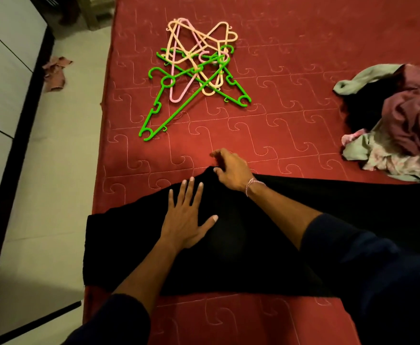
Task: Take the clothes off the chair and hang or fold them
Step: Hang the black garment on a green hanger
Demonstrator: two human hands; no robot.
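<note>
A black garment [266, 245] lies spread across the near part of the red quilted bed [291, 70]. The left hand [186, 220] presses flat on it, fingers straight and spread. The right hand [231, 170] pinches the cloth's raised far edge with curled fingers. Farther up the bed sits a tangle of green, pink and cream plastic hangers [194, 70]. A heap of crumpled clothes [397, 120] lies at the right. A rag [54, 73] lies on the floor tiles.
</note>
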